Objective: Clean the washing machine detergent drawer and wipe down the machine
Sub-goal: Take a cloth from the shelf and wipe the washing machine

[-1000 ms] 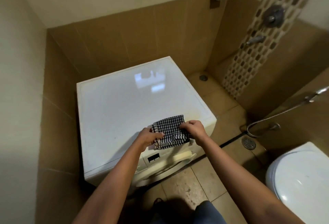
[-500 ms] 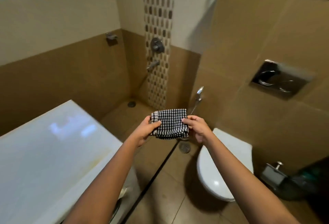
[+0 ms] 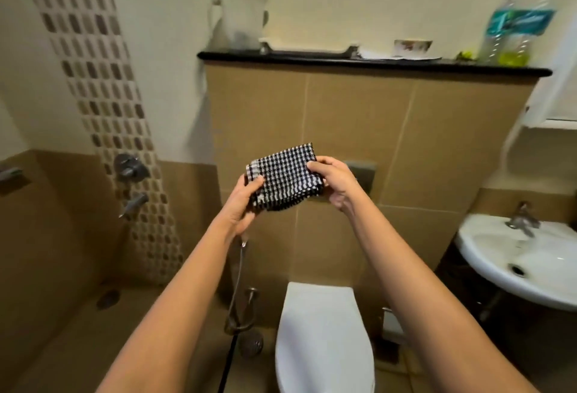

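Well, I can't see the washing machine from here, so no wiping yet. Risk: the checked cloth [image 3: 282, 178], pinched at its edges by left hand [image 3: 242, 202] and right hand [image 3: 335, 180], slips in mid-air and lands on the toilet [image 3: 324, 339] below. Washbasin [image 3: 530, 264] to the right; ledge [image 3: 374, 63] holds bottles [image 3: 515, 24] and a jug [image 3: 243, 20]. Nothing obstructs the hands.

Toilet [image 3: 324, 339], lid down, below right hand [image 3: 338, 185]. Basin [image 3: 549, 264] well right of it. Black ledge [image 3: 374, 64] high above same hand: jug [image 3: 242, 20], cup [image 3: 412, 47], two bottles [image 3: 518, 24]. Shower valve [image 3: 129, 167] well left of left hand [image 3: 240, 202].
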The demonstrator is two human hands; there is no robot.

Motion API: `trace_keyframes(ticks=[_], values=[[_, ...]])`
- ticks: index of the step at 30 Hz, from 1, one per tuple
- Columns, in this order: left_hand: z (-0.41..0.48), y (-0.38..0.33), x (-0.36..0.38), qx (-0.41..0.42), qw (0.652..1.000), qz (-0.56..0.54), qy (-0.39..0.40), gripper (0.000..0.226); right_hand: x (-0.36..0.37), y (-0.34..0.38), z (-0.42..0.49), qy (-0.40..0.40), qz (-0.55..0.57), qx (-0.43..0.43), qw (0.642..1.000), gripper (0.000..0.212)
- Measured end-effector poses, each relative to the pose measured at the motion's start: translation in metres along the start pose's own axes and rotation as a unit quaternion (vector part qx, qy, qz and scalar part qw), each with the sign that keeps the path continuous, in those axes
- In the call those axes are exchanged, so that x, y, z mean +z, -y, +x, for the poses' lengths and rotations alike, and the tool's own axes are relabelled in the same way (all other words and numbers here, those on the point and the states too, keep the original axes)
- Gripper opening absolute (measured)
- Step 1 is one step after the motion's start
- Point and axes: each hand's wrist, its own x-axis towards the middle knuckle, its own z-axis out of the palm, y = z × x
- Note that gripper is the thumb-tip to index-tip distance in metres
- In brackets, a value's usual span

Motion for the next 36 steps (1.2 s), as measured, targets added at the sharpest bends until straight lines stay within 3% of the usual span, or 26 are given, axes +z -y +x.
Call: trace_keyframes(ticks=[4,9,18,24,27,28,32,34,36], values=[[0.051,-0.031,0.023,0.003,0.998,0.056,0.026,0.027,-0.006,0.033,0.038,-0.053,0.016,-0.034,0.998,0.009],[0.113,-0.08,0.041,0.007,0.99,0.134,0.043,0.007,-0.002,0.074,0.088,-0.094,0.022,-0.069,0.993,0.008],[0.228,-0.191,0.096,0.06,0.985,0.141,0.075,0.016,0.019,0.184,0.185,-0.101,-0.009,-0.147,0.984,0.008],[0.302,-0.236,0.134,0.102,0.958,0.264,0.05,0.01,0.025,0.247,0.257,-0.177,-0.094,-0.188,0.962,0.013],[0.333,-0.241,0.15,0.147,0.911,0.385,0.016,0.007,0.022,0.259,0.292,-0.212,-0.172,-0.19,0.943,0.012],[0.342,-0.241,0.154,0.164,0.892,0.422,0.0,0.003,0.022,0.262,0.301,-0.214,-0.197,-0.183,0.939,0.015],[0.365,-0.239,0.164,0.198,0.815,0.542,-0.046,0.022,0.021,0.267,0.336,-0.199,-0.247,-0.171,0.933,0.044],[0.372,-0.236,0.166,0.205,0.778,0.591,-0.061,0.037,0.021,0.265,0.345,-0.212,-0.275,-0.162,0.924,0.039],[0.377,-0.232,0.163,0.216,0.745,0.628,-0.065,0.041,0.021,0.259,0.343,-0.235,-0.337,-0.158,0.898,0.016]])
